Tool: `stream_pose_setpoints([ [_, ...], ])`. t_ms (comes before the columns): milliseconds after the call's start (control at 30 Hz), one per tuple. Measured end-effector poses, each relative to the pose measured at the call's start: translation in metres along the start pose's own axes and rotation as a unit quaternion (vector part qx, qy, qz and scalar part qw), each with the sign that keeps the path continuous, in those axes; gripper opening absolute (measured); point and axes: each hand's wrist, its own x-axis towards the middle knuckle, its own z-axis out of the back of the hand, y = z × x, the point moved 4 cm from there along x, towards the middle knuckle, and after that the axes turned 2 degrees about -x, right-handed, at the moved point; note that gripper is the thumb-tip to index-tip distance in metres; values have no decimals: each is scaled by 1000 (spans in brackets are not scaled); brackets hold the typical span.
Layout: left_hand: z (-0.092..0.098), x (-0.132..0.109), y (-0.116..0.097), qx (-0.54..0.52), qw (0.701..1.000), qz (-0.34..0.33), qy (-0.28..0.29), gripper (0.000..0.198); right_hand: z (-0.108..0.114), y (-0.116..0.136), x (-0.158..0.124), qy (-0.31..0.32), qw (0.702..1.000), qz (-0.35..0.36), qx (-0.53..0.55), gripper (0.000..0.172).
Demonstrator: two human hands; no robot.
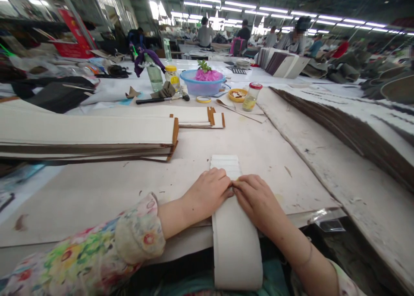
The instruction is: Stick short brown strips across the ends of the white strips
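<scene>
A long off-white strip of material (237, 253) runs from the table down over its front edge toward my lap. Its far end has several crosswise ridges (224, 162). My left hand (207, 192) is closed on the strip from the left, and my right hand (258, 199) is closed on it from the right. The fingertips of both hands meet near the strip's middle, just below the ridges, and cover what they pinch there.
Stacked pale strips with brown ends (145, 130) lie to the left. Farther back stand a blue basin (200, 87), a red-lidded jar (251, 98), a yellow dish (237, 95) and a brush (161, 100). Layered sheets (343, 128) fill the right side. Other people work beyond.
</scene>
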Motion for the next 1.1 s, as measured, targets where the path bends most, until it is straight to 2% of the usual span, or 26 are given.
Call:
stream_pose_setpoints([
  [133, 1, -1, -2, 32, 999, -16, 3, 24, 2, 7, 2, 27, 997, 22, -72, 16],
  [267, 9, -7, 13, -63, 998, -7, 1, 19, 3, 6, 2, 32, 996, 20, -83, 17],
  [433, 14, -16, 33, -156, 986, 45, -24, 24, 3, 6, 4, 28, 998, 2, -57, 19],
  [700, 8, -16, 35, -197, 978, 48, -40, 22, -4, 11, 23, 96, 994, -6, 55, 19],
  [800, 9, -18, 33, -200, 978, 37, -36, 20, -3, 12, 25, 111, 992, -4, 67, 18],
  [967, 9, -19, 29, -154, 988, 11, -18, 17, -2, 21, 21, 101, 993, 66, -13, 14],
  [1100, 9, -22, 27, -105, 994, -11, -8, 24, -3, 29, 16, 80, 986, 102, -101, 19],
])
